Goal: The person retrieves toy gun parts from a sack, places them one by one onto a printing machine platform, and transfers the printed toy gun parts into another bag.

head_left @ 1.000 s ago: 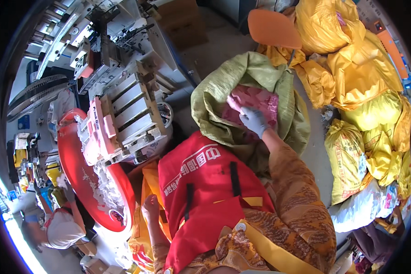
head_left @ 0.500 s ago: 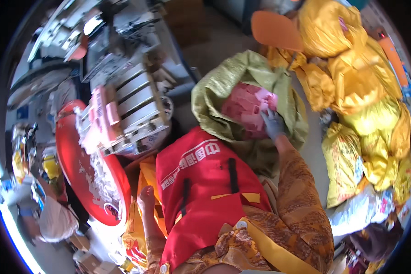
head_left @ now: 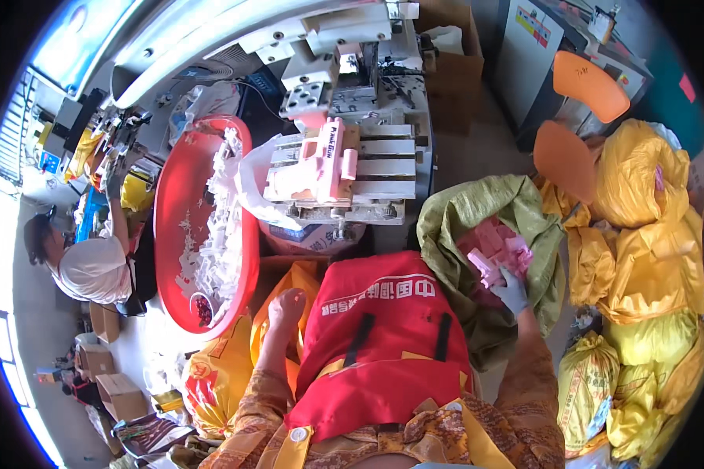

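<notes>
My right hand (head_left: 511,292), in a grey glove, reaches into an open olive-green woven sack (head_left: 454,215) on the right. Its fingers close on a pink plastic toy gun part (head_left: 489,271), among several similar pink pieces (head_left: 514,248) in the sack. Bare and curled, my left hand (head_left: 286,308) hovers beside the red apron (head_left: 391,336) over my lap; anything inside it is hidden. Ahead, a pink toy gun body (head_left: 314,168) lies on the slotted bed (head_left: 383,160) of a machine, under its metal head (head_left: 309,90).
Left of the machine stands a red oval tub (head_left: 167,234) with white and pink scraps. Yellow bags (head_left: 641,266) are heaped on the right, near an orange chair (head_left: 565,160). A co-worker (head_left: 94,270) in a white top is at the far left. A yellow bag (head_left: 215,383) lies by my left arm.
My view has swung left and up, so the machine shows more fully. My right hand stays in the sack and now has a pink part at its fingers. My left hand remains curled.
</notes>
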`<state>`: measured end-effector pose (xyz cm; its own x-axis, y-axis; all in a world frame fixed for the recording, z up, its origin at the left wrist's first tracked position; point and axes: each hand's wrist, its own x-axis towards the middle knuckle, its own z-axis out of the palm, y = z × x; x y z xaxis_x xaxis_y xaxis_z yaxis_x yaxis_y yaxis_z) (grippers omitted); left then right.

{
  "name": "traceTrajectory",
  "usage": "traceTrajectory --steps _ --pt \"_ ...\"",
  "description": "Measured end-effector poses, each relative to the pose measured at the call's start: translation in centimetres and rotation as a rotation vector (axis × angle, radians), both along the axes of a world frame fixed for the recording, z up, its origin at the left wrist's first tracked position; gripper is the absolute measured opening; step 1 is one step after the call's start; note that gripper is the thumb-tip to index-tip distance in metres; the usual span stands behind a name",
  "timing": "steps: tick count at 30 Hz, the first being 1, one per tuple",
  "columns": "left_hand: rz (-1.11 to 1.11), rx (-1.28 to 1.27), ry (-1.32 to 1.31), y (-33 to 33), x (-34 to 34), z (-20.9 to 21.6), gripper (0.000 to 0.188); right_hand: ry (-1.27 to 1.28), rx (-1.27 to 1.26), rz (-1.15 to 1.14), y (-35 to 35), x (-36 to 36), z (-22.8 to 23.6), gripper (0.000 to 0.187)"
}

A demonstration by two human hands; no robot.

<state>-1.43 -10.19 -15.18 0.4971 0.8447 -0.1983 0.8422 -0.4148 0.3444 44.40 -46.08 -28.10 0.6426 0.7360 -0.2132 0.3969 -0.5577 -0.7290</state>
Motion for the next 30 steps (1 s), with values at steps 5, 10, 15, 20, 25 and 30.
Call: traceTrajectory --steps 5,10,15,20,25,30 --pt "-0.041 0.048 -0.096 0.2 0.6 -0.2 0.022 0.694 0.065 -0.087 -1.0 -0.1 6.8 0.041" --pt "-0.037 0.099 -0.164 0.4 0.3 0.0 0.021 1.053 0.513 -0.307 -2.1 -1.4 10.0 0.015" --pt "-0.053 0.150 -0.235 1.3 0.2 1.3 0.020 0.820 0.310 -0.355 -2.8 -3.4 9.4 0.029" --pt "-0.098 0.227 -0.447 2.4 2.2 4.4 0.015 0.994 0.584 -0.363 -1.6 -5.0 12.4 0.031" --pt "0.066 0.462 -0.676 4.6 6.4 10.3 0.013 0.997 0.906 -0.333 2.3 -5.1 18.2 0.042" --pt "-0.064 0.660 -0.970 6.5 12.3 15.8 0.023 0.975 1.075 -0.023 6.7 -4.9 22.1 0.046"
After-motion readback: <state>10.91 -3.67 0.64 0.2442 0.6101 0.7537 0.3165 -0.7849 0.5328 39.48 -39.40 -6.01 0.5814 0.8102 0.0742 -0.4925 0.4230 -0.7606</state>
